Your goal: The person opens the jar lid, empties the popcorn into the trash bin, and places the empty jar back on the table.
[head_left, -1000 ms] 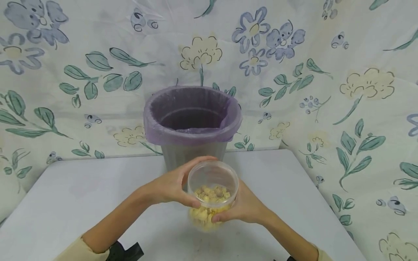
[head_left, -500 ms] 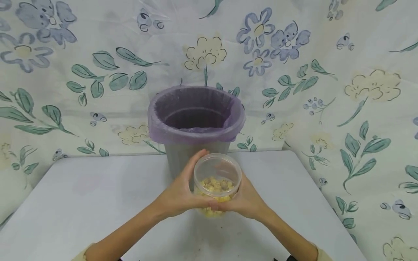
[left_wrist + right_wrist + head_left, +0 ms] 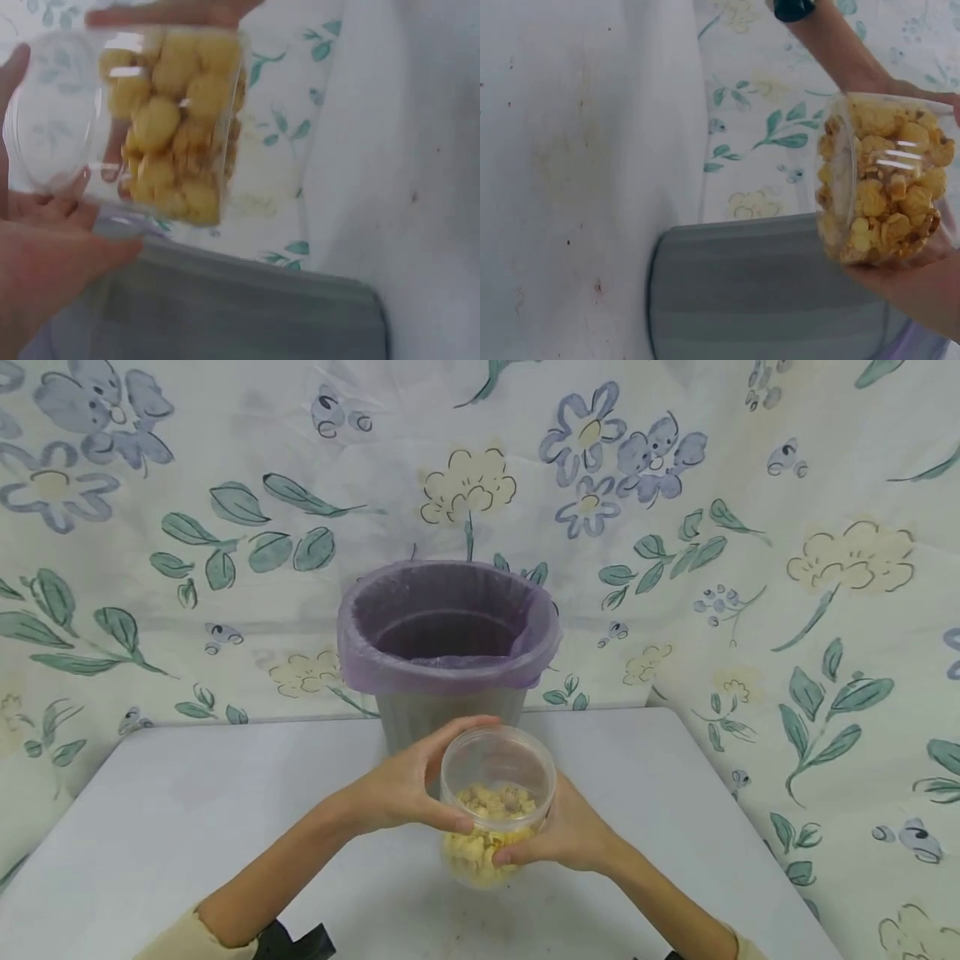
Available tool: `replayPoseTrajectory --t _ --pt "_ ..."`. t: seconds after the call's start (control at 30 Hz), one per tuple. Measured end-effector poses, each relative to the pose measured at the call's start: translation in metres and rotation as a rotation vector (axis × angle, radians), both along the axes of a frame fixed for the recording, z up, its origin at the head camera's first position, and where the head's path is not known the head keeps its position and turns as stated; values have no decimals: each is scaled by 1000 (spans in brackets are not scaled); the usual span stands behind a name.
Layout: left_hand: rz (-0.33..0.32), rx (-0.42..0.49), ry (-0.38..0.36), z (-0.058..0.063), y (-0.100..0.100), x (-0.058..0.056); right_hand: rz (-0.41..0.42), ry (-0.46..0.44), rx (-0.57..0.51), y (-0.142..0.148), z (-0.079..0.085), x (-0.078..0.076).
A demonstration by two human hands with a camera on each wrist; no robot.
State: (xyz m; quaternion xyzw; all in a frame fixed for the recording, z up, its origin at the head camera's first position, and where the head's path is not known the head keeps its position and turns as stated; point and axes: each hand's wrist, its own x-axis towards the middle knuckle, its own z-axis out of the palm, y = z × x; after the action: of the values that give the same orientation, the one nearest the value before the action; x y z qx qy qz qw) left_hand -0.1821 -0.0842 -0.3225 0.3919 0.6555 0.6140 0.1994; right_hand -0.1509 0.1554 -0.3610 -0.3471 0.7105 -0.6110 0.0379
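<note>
A clear round plastic jar [image 3: 467, 770] is held up between both hands in front of the bin, its round top facing the head camera. Yellow popcorn [image 3: 483, 852] fills its lower part; in the right wrist view the popcorn [image 3: 889, 187] shows through the clear wall. My left hand [image 3: 401, 787] grips the jar's left side near the rim, thumb across the front and fingers behind. On the right side, my right hand [image 3: 573, 828] holds it lower down, with its thumb on the front. The fingers behind the jar are partly hidden.
Close behind the jar stands a grey bin [image 3: 416, 714] lined with a purple bag [image 3: 442, 672]. Both are on a white table [image 3: 247, 793] with small dark specks. A flower-patterned cloth [image 3: 360, 539] hangs behind and to the right.
Half a second ago the jar was slightly higher, with the thumbs meeting in front. Now it is lower, more of its front shows, and the thumbs are apart. Both hands keep hold.
</note>
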Motion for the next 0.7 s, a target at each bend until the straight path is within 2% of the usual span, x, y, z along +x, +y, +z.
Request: replayPoseTrajectory --t 0.13,0.23,0.3,0.33,0.43,0.6,0.7 --pt "242 3 98 -3 11 16 -82 8 -6 -1 1 -1" --pt "408 -5 132 -6 21 28 -143 14 2 -2 2 -2" --pt "464 -16 130 -8 25 33 -170 19 13 -2 1 -2" --pt "464 -22 122 -9 25 34 -175 12 17 -2 1 -2" --pt "399 -43 85 -7 19 30 -150 4 0 -2 0 -2" --pt "124 -32 7 -1 0 10 -55 -28 -26 -1 1 -2" --pt "-33 -21 -26 1 -5 -1 4 -48 -26 -1 2 0"
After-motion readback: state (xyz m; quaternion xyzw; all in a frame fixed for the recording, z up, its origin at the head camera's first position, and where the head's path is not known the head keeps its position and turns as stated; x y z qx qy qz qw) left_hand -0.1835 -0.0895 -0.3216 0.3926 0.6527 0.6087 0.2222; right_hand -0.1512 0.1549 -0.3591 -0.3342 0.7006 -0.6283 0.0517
